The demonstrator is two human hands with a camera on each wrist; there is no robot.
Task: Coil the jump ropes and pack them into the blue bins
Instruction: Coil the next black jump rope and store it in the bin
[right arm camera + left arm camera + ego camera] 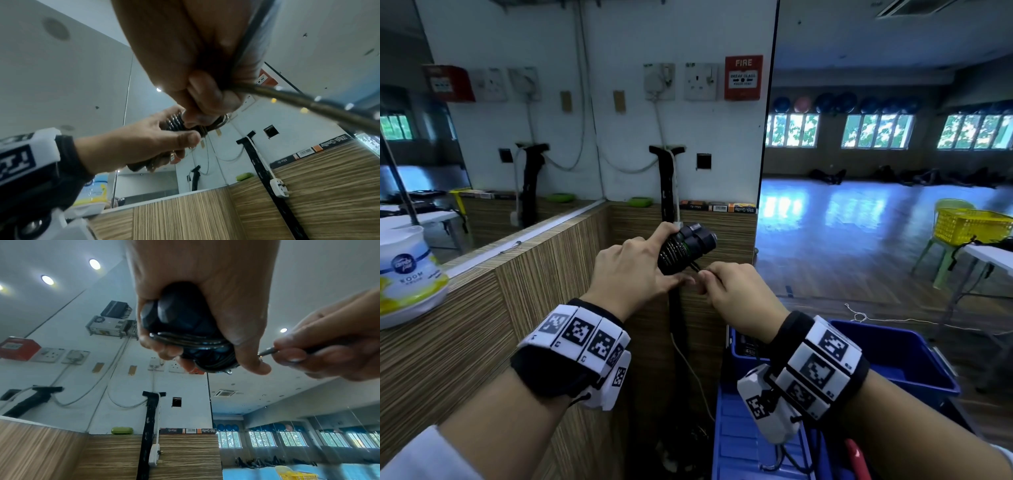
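A black jump rope (685,247) has its thin cord wound in tight turns round its two handles. My left hand (635,270) grips this bundle at chest height, fingers and thumb curled round it (185,331). My right hand (726,291) pinches the loose end of the cord (267,351) just right of the bundle; the cord (308,104) runs out past its fingers. A blue bin (904,359) stands low on the right, under my right wrist, and a second blue bin (739,438) lies nearer me. What the bins hold is mostly hidden.
A wood-grain counter (482,308) runs along the left, with a white air-freshener tub (407,274) on it. A black strap (667,185) and white power cable hang on the wall ahead. A white table (989,253) and a yellow basket (969,224) stand far right.
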